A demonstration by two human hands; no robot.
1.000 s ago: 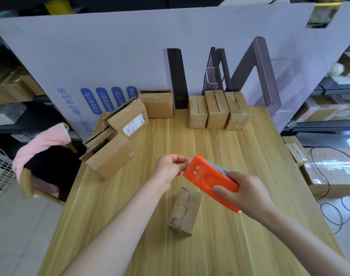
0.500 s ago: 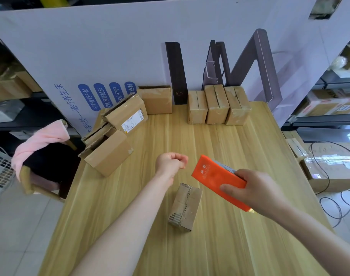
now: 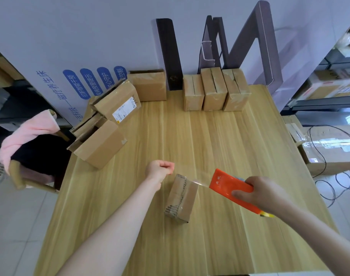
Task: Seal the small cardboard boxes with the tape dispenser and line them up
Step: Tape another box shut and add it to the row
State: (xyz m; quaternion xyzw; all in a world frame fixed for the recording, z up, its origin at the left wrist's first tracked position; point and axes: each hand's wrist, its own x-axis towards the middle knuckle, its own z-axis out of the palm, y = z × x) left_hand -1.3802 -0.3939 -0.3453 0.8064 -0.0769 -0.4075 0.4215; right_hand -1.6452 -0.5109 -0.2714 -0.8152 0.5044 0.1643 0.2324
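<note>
A small cardboard box (image 3: 181,198) stands near the middle of a wooden table (image 3: 219,148), awaiting its seal. The right hand (image 3: 267,193) grips an orange tape dispenser (image 3: 230,188) just beside it; the left hand (image 3: 159,169), fingers curled, appears to pinch the drawn-out clear tape (image 3: 198,182). Keeping the strip taut and centred over the seam should serve best. Three taped boxes (image 3: 215,90) line the far edge.

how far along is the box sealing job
Done: three taped boxes stand in a row at the back edge of the table. In hand: the right hand holds the tape dispenser, the left hand apparently pinching tape over the front box. Left: that box and the loose pile at left.
</note>
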